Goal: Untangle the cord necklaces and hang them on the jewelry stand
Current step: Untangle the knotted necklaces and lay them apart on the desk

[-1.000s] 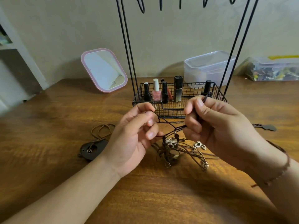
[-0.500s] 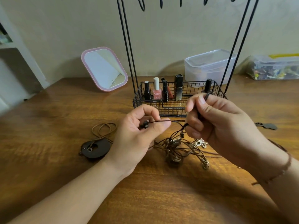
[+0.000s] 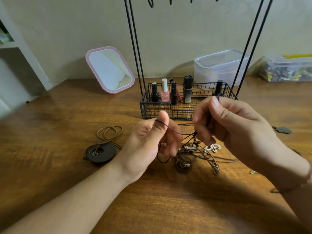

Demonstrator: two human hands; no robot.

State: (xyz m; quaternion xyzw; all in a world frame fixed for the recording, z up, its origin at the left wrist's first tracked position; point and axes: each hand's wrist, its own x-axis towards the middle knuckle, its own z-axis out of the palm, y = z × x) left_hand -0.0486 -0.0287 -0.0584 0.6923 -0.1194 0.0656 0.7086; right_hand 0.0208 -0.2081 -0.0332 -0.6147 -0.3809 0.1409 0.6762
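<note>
From the head camera, the left hand [image 3: 150,146] pinched a thin black cord [image 3: 175,131] between thumb and forefinger, and the right hand [image 3: 234,130] gripped the same cord's other run, its end poking up past the knuckles. The cord ran taut between them, just above the tangle of cord necklaces [image 3: 190,154] lying on the table [image 3: 59,166] in front of the jewelry stand [image 3: 185,105].

Half a second before, the left hand had held the cord lower and nearer the right; it had since drawn up and away to the left, so that a longer stretch of black cord stood clear of the knot. That suggested one necklace was being worked loose, though the rest of the bundle stayed snarled beneath the fingers. Whether the black strand was fully free of the beads below could not be told, as the right hand hid the join.

A brown cord necklace with a dark disc pendant [image 3: 101,152] lay apart toward the table's left edge. The stand's hooks [image 3: 170,0], at the top of the view, appeared to carry no necklace, so hanging had probably not started.
</note>
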